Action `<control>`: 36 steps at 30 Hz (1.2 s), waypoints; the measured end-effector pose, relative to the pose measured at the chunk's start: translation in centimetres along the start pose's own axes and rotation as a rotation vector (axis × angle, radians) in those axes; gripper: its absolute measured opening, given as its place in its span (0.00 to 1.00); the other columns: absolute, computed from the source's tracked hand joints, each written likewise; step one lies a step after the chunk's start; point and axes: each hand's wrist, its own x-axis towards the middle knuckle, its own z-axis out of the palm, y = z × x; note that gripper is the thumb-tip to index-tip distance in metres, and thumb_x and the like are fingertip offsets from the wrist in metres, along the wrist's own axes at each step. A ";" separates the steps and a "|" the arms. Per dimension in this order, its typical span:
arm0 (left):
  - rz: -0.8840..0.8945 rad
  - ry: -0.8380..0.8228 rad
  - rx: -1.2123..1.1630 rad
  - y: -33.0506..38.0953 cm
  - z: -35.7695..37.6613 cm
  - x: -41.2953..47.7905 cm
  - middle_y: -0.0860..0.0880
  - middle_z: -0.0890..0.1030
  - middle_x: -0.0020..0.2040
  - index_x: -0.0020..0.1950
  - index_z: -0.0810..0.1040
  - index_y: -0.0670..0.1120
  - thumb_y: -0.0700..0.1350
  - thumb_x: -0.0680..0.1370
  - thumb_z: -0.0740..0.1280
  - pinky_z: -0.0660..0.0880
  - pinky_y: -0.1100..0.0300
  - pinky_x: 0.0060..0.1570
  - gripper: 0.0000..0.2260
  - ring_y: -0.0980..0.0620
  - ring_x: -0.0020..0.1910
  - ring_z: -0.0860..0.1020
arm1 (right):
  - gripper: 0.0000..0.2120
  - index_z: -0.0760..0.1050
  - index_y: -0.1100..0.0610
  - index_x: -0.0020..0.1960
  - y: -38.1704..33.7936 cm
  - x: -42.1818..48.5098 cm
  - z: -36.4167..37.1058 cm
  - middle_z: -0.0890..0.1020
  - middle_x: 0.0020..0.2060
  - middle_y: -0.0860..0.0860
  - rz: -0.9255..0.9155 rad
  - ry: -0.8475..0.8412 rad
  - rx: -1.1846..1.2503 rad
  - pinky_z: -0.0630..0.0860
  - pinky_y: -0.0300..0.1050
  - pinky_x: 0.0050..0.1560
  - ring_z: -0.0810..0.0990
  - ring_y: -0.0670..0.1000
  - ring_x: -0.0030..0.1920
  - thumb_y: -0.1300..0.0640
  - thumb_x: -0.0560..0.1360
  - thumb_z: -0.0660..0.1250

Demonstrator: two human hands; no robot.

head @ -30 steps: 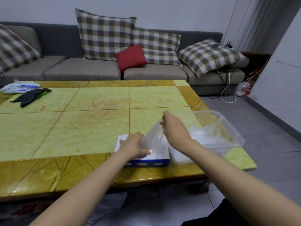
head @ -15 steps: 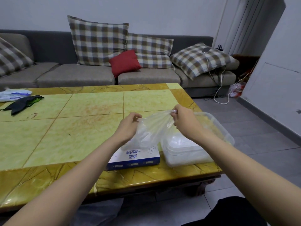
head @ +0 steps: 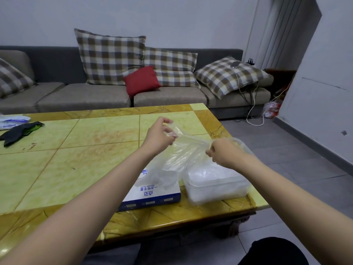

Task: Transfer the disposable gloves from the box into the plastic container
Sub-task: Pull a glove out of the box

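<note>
Head view: clear glove (head: 184, 156) in pinch of left hand (head: 159, 137) and right hand (head: 223, 152), above box (head: 152, 197)

Two hands: left hand (head: 159, 135), right hand (head: 222, 153). One clear glove (head: 183, 155). One box (head: 152, 196), one plastic container (head: 215, 186) (contents too blurred to count), one table (head: 57, 165). Four checked cushions (head: 109, 58), one red cushion (head: 142, 80).

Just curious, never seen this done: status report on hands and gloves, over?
Left hand and right hand both pinching one clear disposable glove, held above glove box. Plastic container beside box, right of it. Nothing blocking.
</note>
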 end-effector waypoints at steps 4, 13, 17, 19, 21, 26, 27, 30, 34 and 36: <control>0.080 -0.091 0.079 1.5 0.6 0.8 0.50 0.83 0.42 0.58 0.71 0.45 0.31 0.73 0.66 0.71 0.62 0.37 0.17 0.55 0.35 0.76 | 0.27 0.62 0.60 0.70 -0.1 -0.5 -0.9 0.69 0.67 0.55 -0.126 0.112 0.123 0.67 0.45 0.61 0.69 0.54 0.67 0.54 0.76 0.68; 0.220 -0.057 0.128 4.0 1.8 1.9 0.50 0.82 0.38 0.49 0.77 0.43 0.29 0.71 0.65 0.76 0.56 0.44 0.12 0.49 0.42 0.80 | 0.11 0.75 0.59 0.52 0.2 0.1 -2.1 0.77 0.42 0.47 -0.326 0.210 0.274 0.66 0.36 0.35 0.73 0.46 0.40 0.59 0.72 0.72; 0.264 0.041 0.154 5.0 1.9 2.8 0.47 0.81 0.43 0.44 0.76 0.42 0.30 0.70 0.67 0.76 0.52 0.45 0.09 0.45 0.43 0.79 | 0.22 0.70 0.55 0.63 1.8 0.8 -2.4 0.70 0.49 0.46 -0.316 0.327 0.249 0.64 0.39 0.47 0.70 0.47 0.49 0.61 0.71 0.72; 0.279 0.023 0.165 5.5 2.1 2.9 0.51 0.80 0.43 0.45 0.76 0.42 0.30 0.70 0.67 0.76 0.54 0.45 0.08 0.46 0.44 0.79 | 0.23 0.70 0.54 0.65 2.1 0.9 -2.6 0.68 0.53 0.44 -0.388 0.378 0.225 0.64 0.38 0.55 0.68 0.45 0.55 0.59 0.72 0.72; 0.294 0.000 0.163 5.7 2.5 3.1 0.51 0.79 0.42 0.44 0.75 0.44 0.31 0.71 0.67 0.75 0.58 0.43 0.09 0.47 0.42 0.78 | 0.14 0.75 0.54 0.57 2.0 0.8 -2.7 0.72 0.50 0.43 -0.443 0.427 0.254 0.64 0.34 0.52 0.69 0.43 0.53 0.59 0.73 0.71; 0.312 -0.035 0.168 5.5 3.9 3.5 0.50 0.78 0.38 0.43 0.75 0.45 0.29 0.71 0.67 0.73 0.62 0.40 0.11 0.52 0.40 0.76 | 0.09 0.72 0.52 0.48 1.9 1.0 -2.6 0.76 0.40 0.42 -0.414 0.376 0.438 0.70 0.30 0.42 0.76 0.44 0.42 0.62 0.73 0.70; 0.306 -0.034 0.159 5.6 4.0 3.7 0.52 0.77 0.37 0.42 0.75 0.45 0.29 0.71 0.67 0.73 0.60 0.41 0.11 0.52 0.39 0.76 | 0.11 0.71 0.52 0.49 2.1 1.1 -2.6 0.75 0.42 0.42 -0.384 0.337 0.432 0.70 0.32 0.40 0.76 0.43 0.42 0.61 0.72 0.72; 0.275 -0.037 0.120 5.8 4.3 3.9 0.52 0.75 0.35 0.38 0.73 0.49 0.30 0.71 0.66 0.72 0.61 0.37 0.13 0.54 0.35 0.74 | 0.11 0.70 0.52 0.44 3.4 1.6 -2.4 0.73 0.40 0.43 -0.303 0.269 0.295 0.68 0.35 0.37 0.73 0.44 0.38 0.62 0.72 0.71; 0.273 -0.055 0.143 5.7 4.9 4.1 0.52 0.73 0.32 0.36 0.72 0.50 0.29 0.71 0.65 0.66 0.70 0.30 0.15 0.57 0.31 0.71 | 0.13 0.69 0.52 0.37 5.0 2.1 -3.0 0.74 0.38 0.49 -0.222 0.352 0.227 0.68 0.42 0.42 0.72 0.50 0.41 0.69 0.73 0.60; 0.282 -0.013 0.151 5.7 5.1 4.2 0.54 0.73 0.32 0.34 0.72 0.50 0.30 0.71 0.68 0.64 0.71 0.29 0.16 0.57 0.32 0.70 | 0.12 0.69 0.54 0.39 5.2 2.2 -3.7 0.72 0.40 0.50 -0.210 0.474 0.197 0.65 0.44 0.42 0.71 0.52 0.42 0.71 0.71 0.58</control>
